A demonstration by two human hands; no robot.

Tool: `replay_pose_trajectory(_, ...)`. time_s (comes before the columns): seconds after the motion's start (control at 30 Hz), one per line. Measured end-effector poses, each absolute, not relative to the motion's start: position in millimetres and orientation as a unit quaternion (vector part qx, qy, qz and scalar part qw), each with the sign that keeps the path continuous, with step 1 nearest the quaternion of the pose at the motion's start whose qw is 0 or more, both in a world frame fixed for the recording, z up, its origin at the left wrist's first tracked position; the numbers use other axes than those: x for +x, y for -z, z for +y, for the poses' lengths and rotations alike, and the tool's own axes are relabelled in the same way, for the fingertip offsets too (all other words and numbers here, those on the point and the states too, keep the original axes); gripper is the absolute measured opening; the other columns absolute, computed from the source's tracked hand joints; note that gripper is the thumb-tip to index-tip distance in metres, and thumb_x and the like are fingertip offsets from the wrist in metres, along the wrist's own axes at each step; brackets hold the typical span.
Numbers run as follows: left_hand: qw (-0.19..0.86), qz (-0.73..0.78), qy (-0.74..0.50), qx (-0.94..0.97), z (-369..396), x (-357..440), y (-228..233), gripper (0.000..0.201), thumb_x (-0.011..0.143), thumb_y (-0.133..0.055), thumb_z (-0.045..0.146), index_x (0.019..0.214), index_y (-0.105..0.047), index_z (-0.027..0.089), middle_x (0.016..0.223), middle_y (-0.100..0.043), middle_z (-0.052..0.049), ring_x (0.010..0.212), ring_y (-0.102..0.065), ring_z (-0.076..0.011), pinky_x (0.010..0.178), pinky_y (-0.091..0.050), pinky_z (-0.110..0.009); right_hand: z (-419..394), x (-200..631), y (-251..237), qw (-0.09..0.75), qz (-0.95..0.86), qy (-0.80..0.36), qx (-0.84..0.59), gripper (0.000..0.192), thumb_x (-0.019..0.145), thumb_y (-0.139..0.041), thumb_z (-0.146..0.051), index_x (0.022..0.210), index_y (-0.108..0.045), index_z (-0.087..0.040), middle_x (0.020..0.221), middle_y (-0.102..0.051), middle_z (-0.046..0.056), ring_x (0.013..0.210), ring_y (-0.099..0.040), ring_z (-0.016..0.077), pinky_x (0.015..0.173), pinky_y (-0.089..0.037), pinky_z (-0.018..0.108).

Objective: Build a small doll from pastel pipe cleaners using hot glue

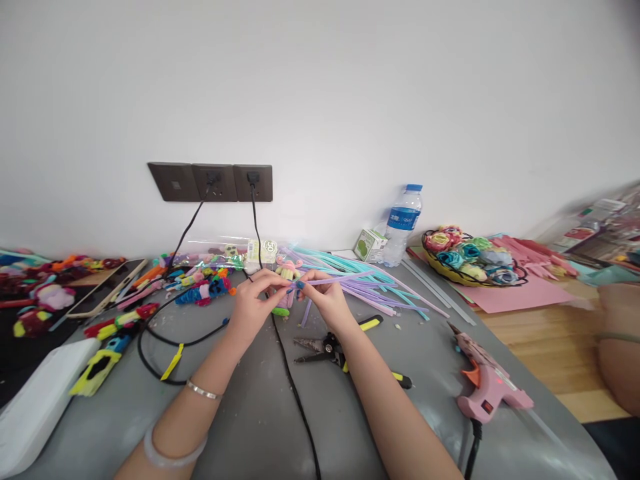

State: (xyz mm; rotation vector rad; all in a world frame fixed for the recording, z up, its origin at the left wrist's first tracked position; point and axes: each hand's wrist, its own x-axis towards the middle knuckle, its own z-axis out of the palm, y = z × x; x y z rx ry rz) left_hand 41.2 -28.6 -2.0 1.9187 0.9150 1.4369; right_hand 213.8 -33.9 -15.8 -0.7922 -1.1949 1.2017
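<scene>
My left hand (256, 301) and my right hand (326, 299) meet over the middle of the grey table, fingertips pinched together. A lavender pipe cleaner (345, 279) runs out of the pinch to the right, its near end hidden between the fingers. Just behind them, partly covered, sits a small pink and yellow pipe-cleaner figure (289, 272). Loose purple and teal pipe cleaners (385, 293) fan out beyond my right hand. Under my right forearm lie pliers (320, 346) with black and yellow handles, jaws apart.
A pink glue gun (489, 387) rests at right. Behind stand a water bottle (401, 227) and a basket of fabric-like flowers (470, 257). Colourful pipe-cleaner figures (205, 292), a phone (107, 288) and a white box (43, 407) are left. A black cable (295, 380) crosses the table. Another person's arm (620, 347) shows at right.
</scene>
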Motion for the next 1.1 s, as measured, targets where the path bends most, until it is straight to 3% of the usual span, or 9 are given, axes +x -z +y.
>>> replay_pose_trajectory(0.27,0.297,0.354,-0.518,0.72,-26.6,39.9,3.2,0.007,0.082,-0.072,0.025,0.082,-0.079,0.024,0.082,-0.07,-0.005,0.07,-0.062,-0.0172,0.058,-0.048,-0.024,-35.1,214.2,14.2,0.583,-0.523,-0.526,-0.332,0.029,0.076,-0.08,-0.045,0.074,-0.067,-0.019,0.063,-0.062,-0.002,0.056,-0.056,0.0133,0.061,-0.051,0.029)
replay_pose_trajectory(0.43,0.251,0.337,-0.537,0.732,-28.9,39.3,1.3,0.008,0.083,-0.072,0.024,0.079,-0.079,0.024,0.078,-0.072,-0.004,0.07,-0.063,-0.0169,0.06,-0.047,-0.026,-34.8,213.7,16.2,0.578,-0.507,-0.556,-0.315,0.031,0.076,-0.08,-0.046,0.075,-0.066,-0.019,0.062,-0.061,-0.002,0.056,-0.056,0.0123,0.063,-0.05,0.028)
replay_pose_trajectory(0.67,0.244,0.343,-0.553,0.719,-31.8,40.4,-0.1,0.01,0.083,-0.07,0.023,0.078,-0.079,0.025,0.078,-0.072,-0.005,0.071,-0.063,-0.0179,0.061,-0.047,-0.027,-35.3,212.0,15.0,0.582,-0.456,-0.613,-0.279,0.037,0.069,-0.084,-0.052,0.075,-0.066,-0.02,0.066,-0.062,-0.002,0.058,-0.06,0.0133,0.063,-0.052,0.03)
replay_pose_trajectory(0.97,0.32,0.357,-0.572,0.666,-34.2,47.0,-1.3,0.006,0.077,-0.075,0.023,0.072,-0.078,0.024,0.075,-0.071,-0.004,0.072,-0.063,-0.0186,0.063,-0.047,-0.027,-35.9,212.6,12.7,0.565,-0.445,-0.637,-0.278,0.04,0.069,-0.085,-0.053,0.077,-0.063,-0.021,0.062,-0.066,-0.002,0.056,-0.062,0.0141,0.06,-0.051,0.029)
replay_pose_trajectory(1.1,0.3,0.372,-0.581,0.659,-34.9,47.7,-3.4,0.008,0.078,-0.072,0.022,0.072,-0.077,0.023,0.075,-0.071,-0.004,0.072,-0.062,-0.0186,0.062,-0.045,-0.027,-37.0,212.6,12.5,0.562,-0.444,-0.646,-0.263,0.039,0.071,-0.084,-0.053,0.079,-0.061,-0.022,0.061,-0.067,-0.002,0.057,-0.063,0.0138,0.062,-0.051,0.028)
